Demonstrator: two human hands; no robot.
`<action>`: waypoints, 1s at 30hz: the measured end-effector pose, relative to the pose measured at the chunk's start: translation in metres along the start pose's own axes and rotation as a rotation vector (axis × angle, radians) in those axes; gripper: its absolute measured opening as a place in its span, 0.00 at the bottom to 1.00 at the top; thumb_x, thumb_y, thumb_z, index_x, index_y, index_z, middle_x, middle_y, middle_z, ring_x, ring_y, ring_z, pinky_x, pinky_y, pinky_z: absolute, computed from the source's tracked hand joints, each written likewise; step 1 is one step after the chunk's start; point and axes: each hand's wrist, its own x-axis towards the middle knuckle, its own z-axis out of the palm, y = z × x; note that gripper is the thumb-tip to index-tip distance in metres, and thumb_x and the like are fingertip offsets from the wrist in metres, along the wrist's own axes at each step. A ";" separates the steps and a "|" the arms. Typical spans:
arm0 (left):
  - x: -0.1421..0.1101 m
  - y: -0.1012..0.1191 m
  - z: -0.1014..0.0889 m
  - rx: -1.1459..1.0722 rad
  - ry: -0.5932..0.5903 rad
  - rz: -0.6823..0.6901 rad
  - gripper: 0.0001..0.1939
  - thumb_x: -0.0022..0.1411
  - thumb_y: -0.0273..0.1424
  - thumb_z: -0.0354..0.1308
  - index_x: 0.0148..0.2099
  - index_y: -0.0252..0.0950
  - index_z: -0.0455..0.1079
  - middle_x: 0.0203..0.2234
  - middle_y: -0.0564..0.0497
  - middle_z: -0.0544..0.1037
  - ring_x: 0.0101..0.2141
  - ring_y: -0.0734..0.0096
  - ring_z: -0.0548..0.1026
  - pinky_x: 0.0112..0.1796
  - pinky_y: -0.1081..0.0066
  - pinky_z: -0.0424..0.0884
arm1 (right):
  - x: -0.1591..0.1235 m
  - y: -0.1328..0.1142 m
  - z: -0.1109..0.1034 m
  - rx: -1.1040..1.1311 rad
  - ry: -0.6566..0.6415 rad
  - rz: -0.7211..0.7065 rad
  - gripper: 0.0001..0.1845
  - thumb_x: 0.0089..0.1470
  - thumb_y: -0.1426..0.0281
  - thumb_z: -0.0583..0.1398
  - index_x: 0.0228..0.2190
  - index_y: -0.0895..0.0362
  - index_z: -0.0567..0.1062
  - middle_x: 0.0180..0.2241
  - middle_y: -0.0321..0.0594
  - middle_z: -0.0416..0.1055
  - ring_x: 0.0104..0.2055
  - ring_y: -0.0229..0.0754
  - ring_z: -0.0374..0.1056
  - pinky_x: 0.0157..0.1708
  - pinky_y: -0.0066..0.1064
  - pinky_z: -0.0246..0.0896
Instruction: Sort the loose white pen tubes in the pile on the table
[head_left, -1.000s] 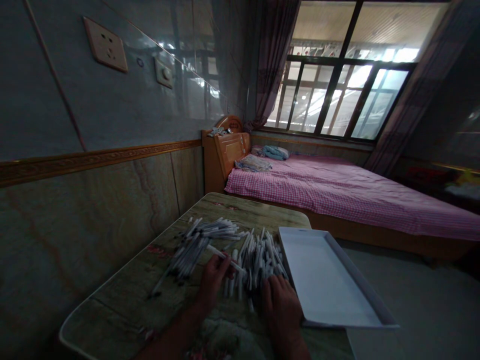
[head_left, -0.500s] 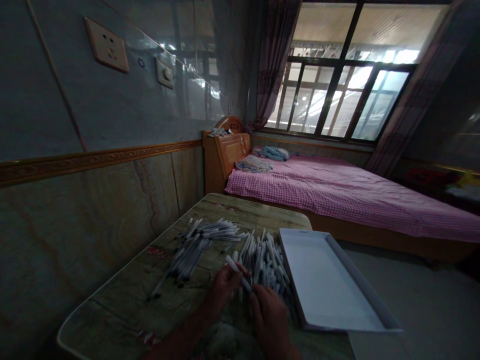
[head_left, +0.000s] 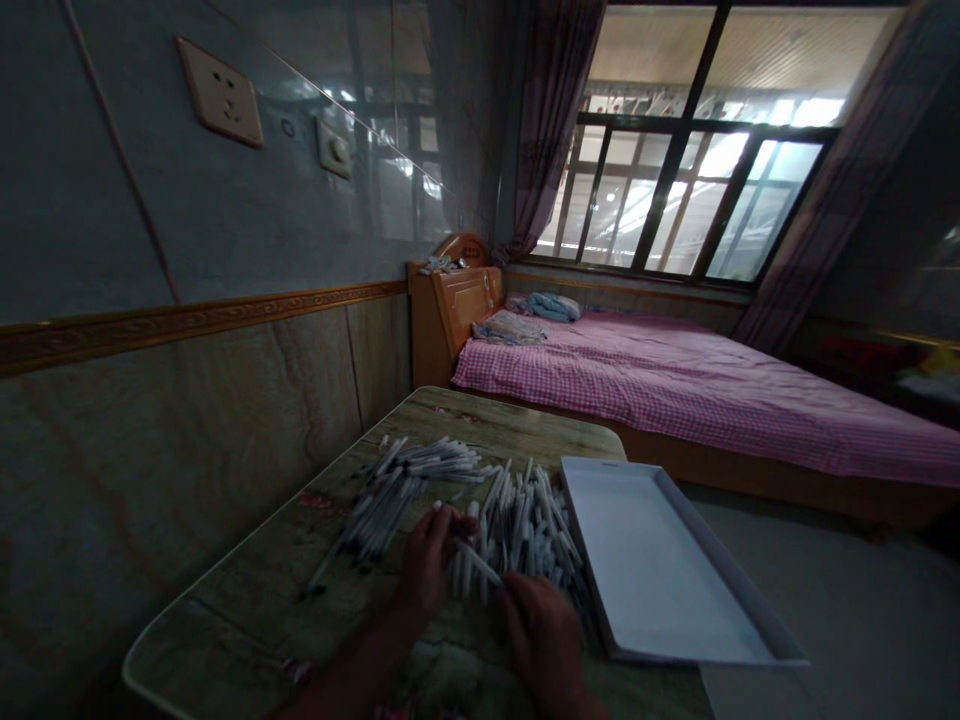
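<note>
Dim room, view from the head. The left hand [head_left: 431, 560] is half curled, and a thin white pen [head_left: 477, 562] runs from its fingertips across to the right hand [head_left: 541, 635], which curves down over the pen's far end. Both look loosely closed, but I can't tell if either one is really pinching it. A loose heap of white pens [head_left: 521, 530] sits just ahead of the right hand, and a second heap of pens [head_left: 394, 495] lies ahead and left of the left hand. A white tray [head_left: 660, 565] is right beside the right hand and seems to stick out past the edge of the table [head_left: 510, 415]. My worries: a light hold could let the pen slip and roll, a stray knuckle could send the heap sliding, and a bump could tip that overhanging tray.
</note>
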 end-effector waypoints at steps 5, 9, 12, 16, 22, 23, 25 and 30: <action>0.015 -0.004 -0.014 0.163 0.048 0.081 0.27 0.48 0.55 0.63 0.33 0.34 0.74 0.31 0.44 0.84 0.33 0.58 0.81 0.34 0.65 0.75 | 0.002 -0.001 -0.005 -0.066 0.024 -0.028 0.12 0.65 0.67 0.52 0.36 0.52 0.76 0.30 0.37 0.73 0.33 0.40 0.69 0.33 0.28 0.57; 0.016 -0.009 -0.017 0.444 0.023 0.134 0.23 0.50 0.52 0.60 0.34 0.35 0.76 0.30 0.46 0.83 0.35 0.55 0.81 0.34 0.65 0.74 | 0.005 -0.004 -0.008 -0.182 0.059 -0.003 0.10 0.63 0.67 0.54 0.35 0.50 0.76 0.30 0.37 0.72 0.34 0.43 0.67 0.36 0.32 0.57; 0.020 -0.014 -0.021 0.569 0.020 0.197 0.20 0.52 0.48 0.58 0.36 0.36 0.76 0.30 0.48 0.83 0.34 0.57 0.80 0.36 0.65 0.74 | 0.005 -0.001 -0.008 -0.222 0.098 0.036 0.10 0.63 0.67 0.54 0.35 0.50 0.76 0.30 0.37 0.73 0.34 0.44 0.68 0.36 0.33 0.57; 0.027 -0.017 -0.028 0.580 0.053 0.225 0.17 0.55 0.42 0.56 0.42 0.38 0.75 0.32 0.47 0.83 0.35 0.58 0.80 0.38 0.65 0.73 | 0.004 0.002 -0.009 -0.223 0.136 0.035 0.12 0.62 0.68 0.54 0.42 0.51 0.76 0.34 0.38 0.76 0.36 0.44 0.71 0.37 0.34 0.61; 0.025 -0.009 -0.027 0.658 0.089 0.233 0.11 0.55 0.33 0.56 0.40 0.40 0.75 0.31 0.48 0.83 0.36 0.58 0.80 0.41 0.65 0.71 | 0.004 -0.001 -0.010 -0.109 0.040 -0.006 0.16 0.59 0.73 0.53 0.46 0.51 0.76 0.35 0.38 0.77 0.36 0.42 0.72 0.37 0.32 0.63; 0.024 -0.008 -0.026 0.669 0.089 0.239 0.11 0.55 0.32 0.55 0.40 0.40 0.75 0.31 0.48 0.83 0.37 0.58 0.80 0.41 0.65 0.71 | 0.004 -0.002 -0.010 -0.097 0.035 -0.004 0.16 0.59 0.73 0.53 0.46 0.51 0.76 0.35 0.38 0.77 0.36 0.42 0.72 0.37 0.32 0.63; 0.022 -0.010 -0.025 0.680 0.086 0.246 0.11 0.54 0.30 0.56 0.40 0.40 0.75 0.32 0.48 0.83 0.37 0.58 0.80 0.42 0.65 0.71 | 0.004 -0.001 -0.010 -0.079 0.045 0.006 0.16 0.59 0.73 0.53 0.45 0.51 0.76 0.35 0.38 0.77 0.36 0.42 0.72 0.37 0.31 0.64; 0.022 -0.024 -0.027 0.681 -0.022 0.231 0.17 0.53 0.26 0.56 0.46 0.38 0.75 0.41 0.45 0.83 0.43 0.60 0.79 0.48 0.63 0.71 | 0.005 0.007 -0.012 -0.074 0.163 0.056 0.14 0.61 0.70 0.53 0.43 0.53 0.77 0.34 0.40 0.76 0.34 0.42 0.71 0.35 0.31 0.63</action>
